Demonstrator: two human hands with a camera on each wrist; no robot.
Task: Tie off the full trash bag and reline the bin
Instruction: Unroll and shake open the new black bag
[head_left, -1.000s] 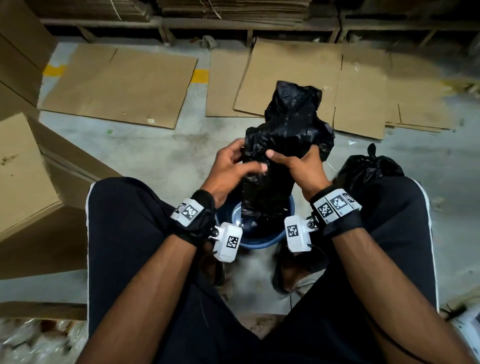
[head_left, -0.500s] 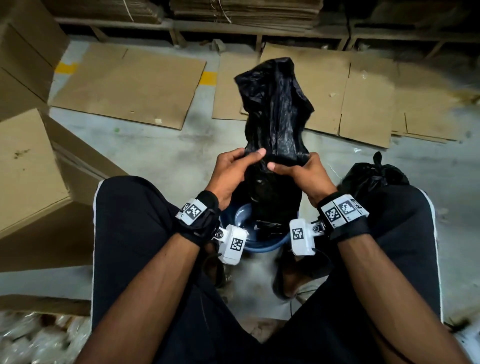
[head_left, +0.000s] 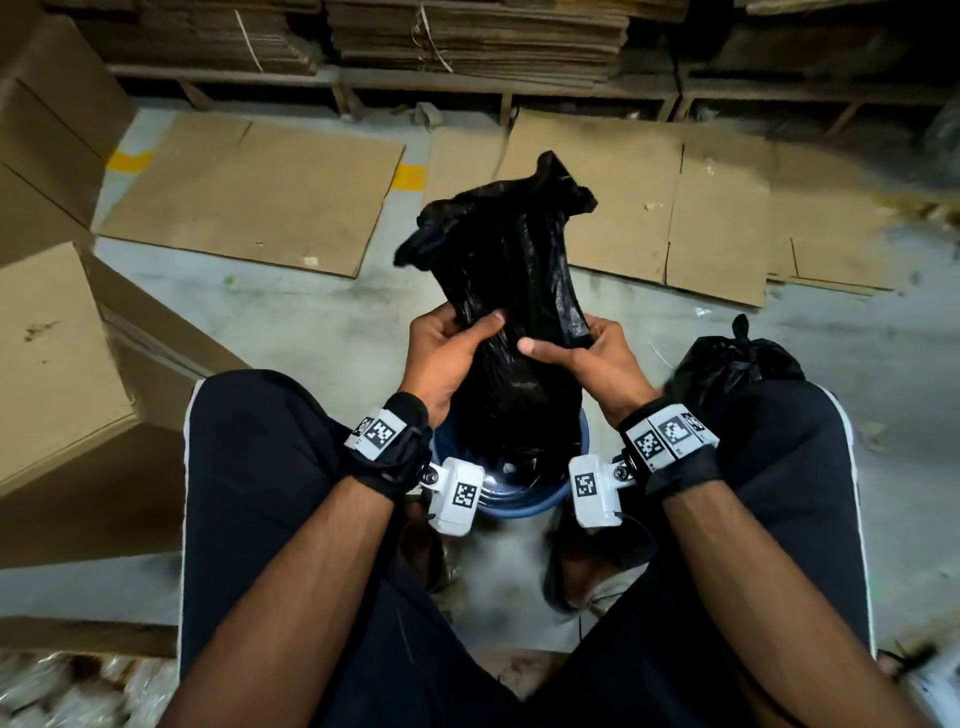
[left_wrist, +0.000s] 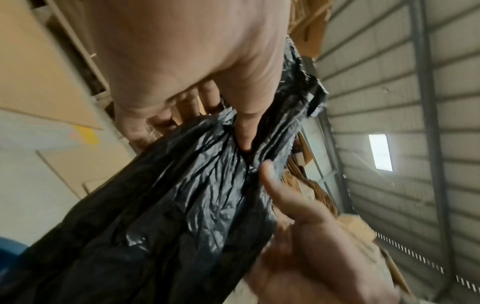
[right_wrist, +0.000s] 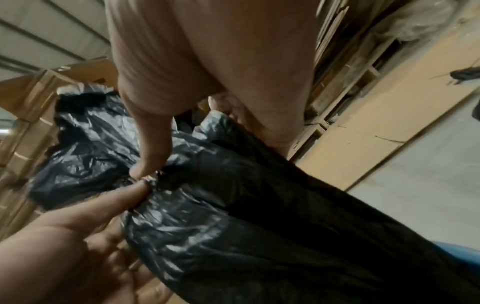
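Observation:
A fresh black bin liner stands bunched upright above the small blue bin, its lower end hanging into the bin. My left hand grips the liner's left side, thumb across the front. My right hand grips its right side, thumb pressed on the plastic. The liner fills both wrist views. The tied-off full trash bag sits on the floor beside my right knee, its knot pointing up.
I sit with the bin between my feet. Flattened cardboard sheets lie on the concrete floor ahead. Cardboard boxes stand at my left. Shelves with stacked cardboard run along the back.
The liner's top has spread wider and leaned left. Both hands have shifted their grip on it, staying at about the same height above the bin.

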